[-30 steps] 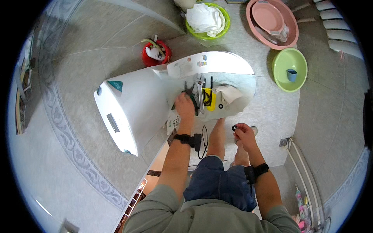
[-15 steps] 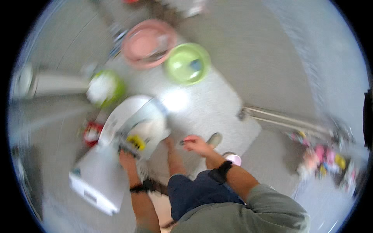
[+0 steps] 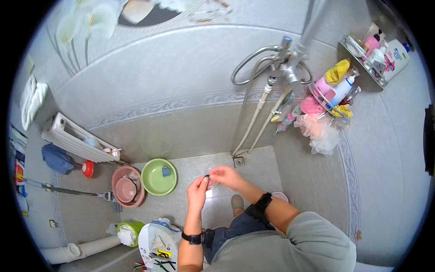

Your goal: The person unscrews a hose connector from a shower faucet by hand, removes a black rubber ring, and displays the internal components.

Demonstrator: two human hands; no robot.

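Note:
My left hand (image 3: 196, 193) and my right hand (image 3: 228, 177) meet in front of me, fingertips nearly touching. Between them is a small dark piece (image 3: 207, 176), too small to name, pinched by my left thumb and finger. My right fingers are closed at its other side; what they grip is partly hidden. Below left, a white toilet (image 3: 144, 238) bears a yellow-and-black item (image 3: 164, 254) and dark-handled tools (image 3: 164, 263).
A green basin (image 3: 154, 187) and a pink basin (image 3: 116, 188) stand on the tiled floor. Ahead is a shower mixer (image 3: 286, 70) with hoses; corner shelves (image 3: 327, 102) hold bottles and bath puffs. A green bin (image 3: 134, 242) stands beside a white pipe (image 3: 90, 249).
My view has swung up from the toilet and floor to the shower wall. My left hand has left the items on the toilet and come up beside my right hand.

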